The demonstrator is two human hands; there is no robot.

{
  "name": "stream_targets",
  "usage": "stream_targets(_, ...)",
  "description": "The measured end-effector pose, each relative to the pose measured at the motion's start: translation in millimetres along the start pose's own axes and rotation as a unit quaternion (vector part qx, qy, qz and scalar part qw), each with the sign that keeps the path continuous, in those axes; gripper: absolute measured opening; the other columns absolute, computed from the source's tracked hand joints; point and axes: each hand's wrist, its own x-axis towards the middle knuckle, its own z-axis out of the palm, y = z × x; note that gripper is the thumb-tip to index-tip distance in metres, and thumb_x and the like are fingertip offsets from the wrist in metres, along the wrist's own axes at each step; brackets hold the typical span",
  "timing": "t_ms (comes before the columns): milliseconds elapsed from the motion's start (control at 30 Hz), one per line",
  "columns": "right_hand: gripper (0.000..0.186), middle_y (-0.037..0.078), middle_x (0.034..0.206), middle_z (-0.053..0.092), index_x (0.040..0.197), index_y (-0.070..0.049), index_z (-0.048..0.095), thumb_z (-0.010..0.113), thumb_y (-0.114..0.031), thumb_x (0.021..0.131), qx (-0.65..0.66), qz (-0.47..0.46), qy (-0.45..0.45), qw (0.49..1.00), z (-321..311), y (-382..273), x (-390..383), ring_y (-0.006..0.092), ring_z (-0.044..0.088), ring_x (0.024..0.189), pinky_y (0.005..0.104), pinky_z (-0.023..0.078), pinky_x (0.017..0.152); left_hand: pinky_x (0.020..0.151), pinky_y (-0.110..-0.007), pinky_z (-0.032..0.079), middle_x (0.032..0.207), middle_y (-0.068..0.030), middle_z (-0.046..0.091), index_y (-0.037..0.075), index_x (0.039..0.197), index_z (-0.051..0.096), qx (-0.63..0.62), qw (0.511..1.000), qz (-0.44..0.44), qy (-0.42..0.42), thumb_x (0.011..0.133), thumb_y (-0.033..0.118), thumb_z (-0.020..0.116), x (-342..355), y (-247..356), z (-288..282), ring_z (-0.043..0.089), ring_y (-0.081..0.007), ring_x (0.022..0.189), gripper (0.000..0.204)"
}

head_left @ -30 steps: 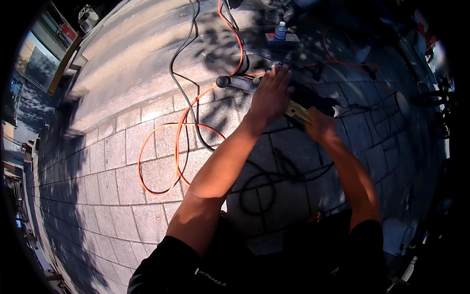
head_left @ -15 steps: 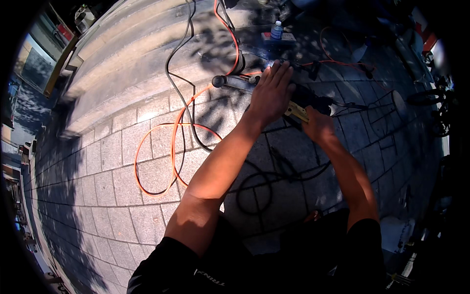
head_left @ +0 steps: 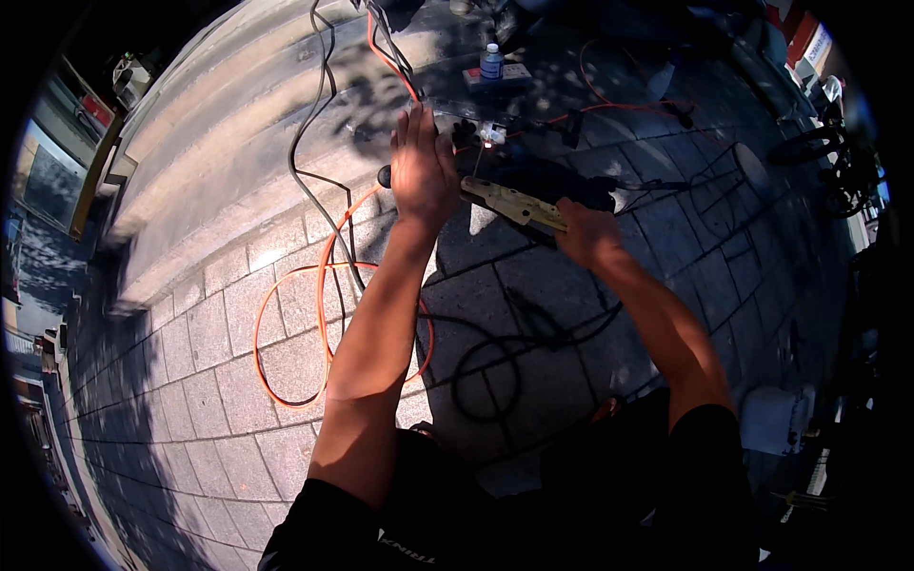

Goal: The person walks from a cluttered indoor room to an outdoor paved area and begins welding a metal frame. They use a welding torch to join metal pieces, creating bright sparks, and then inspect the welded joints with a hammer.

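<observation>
My left hand (head_left: 423, 173) lies flat with its fingers stretched out, over a dark piece that ends in a round black knob (head_left: 385, 177). It hides most of that piece, and I cannot tell how firmly it presses. Closed around one end of a long, flat yellow tool (head_left: 512, 203) is my right hand (head_left: 588, 234). The tool slants up and left toward my left wrist, and its exact kind does not show. Dark equipment (head_left: 557, 181) lies in shadow just beyond it. A small, bright, clear-looking object (head_left: 492, 134) sits past the tool.
An orange hose (head_left: 259, 333) loops over the paving on the left, beside a dark cable (head_left: 293, 157). A black cable (head_left: 457, 376) coils nearer me. Stone steps (head_left: 219, 143) rise at the far left. A bottle (head_left: 491, 62) stands on a flat box (head_left: 514, 74) at the back.
My left hand has moved left, off the yellow tool's far end toward the knob, so more of the tool shows. My right hand still grips the tool. The whole view has shifted slightly.
</observation>
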Motion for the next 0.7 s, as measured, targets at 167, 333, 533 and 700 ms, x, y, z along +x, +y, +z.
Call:
stream_targets(167,0.044,0.017,0.117,0.073,0.129,-0.011,0.057,0.074,-0.030,0.093,0.001,0.012,-0.006,1.000,0.5,0.2,0.8,0.0406,0.073,0.104,0.0540,0.057,0.089,0.122,-0.058,0.034,0.155,-0.0269,0.051,0.001,0.150,0.051,-0.036,0.999,0.013,0.000,0.113,0.021,0.047,-1.9,2.1,2.0,0.042,-0.0508,0.148,0.043)
stream_targets(333,0.048,0.017,0.118,0.073,0.132,-0.011,0.055,0.074,-0.032,0.093,-0.002,0.023,-0.022,0.999,2.5,-0.5,2.8,0.0411,0.073,0.103,0.0546,0.057,0.089,0.124,-0.056,0.034,0.154,-0.0240,0.052,-0.002,0.149,0.050,-0.035,0.999,0.024,-0.030,0.111,0.021,0.050,-6.0,8.1,5.7,0.044,-0.0474,0.148,0.045)
stream_targets(533,0.051,0.018,0.118,0.072,0.133,-0.010,0.054,0.075,-0.031,0.092,-0.005,0.024,-0.017,1.000,4.5,5.6,2.9,0.0422,0.072,0.105,0.0563,0.056,0.089,0.123,-0.055,0.035,0.155,-0.0228,0.052,-0.002,0.149,0.049,-0.033,0.995,0.057,-0.069,0.108,0.019,0.054,-7.9,36.3,7.5,0.043,-0.0465,0.149,0.046)
stream_targets(700,0.046,0.017,0.116,0.073,0.129,-0.010,0.056,0.074,-0.032,0.093,0.001,0.028,-0.015,1.000,0.4,-1.7,4.7,0.0418,0.072,0.107,0.0560,0.054,0.089,0.124,-0.054,0.034,0.158,-0.0210,0.049,-0.001,0.150,0.049,-0.047,0.992,0.063,-0.098,0.104,0.019,0.060,-12.9,47.3,15.2,0.041,-0.0427,0.151,0.052)
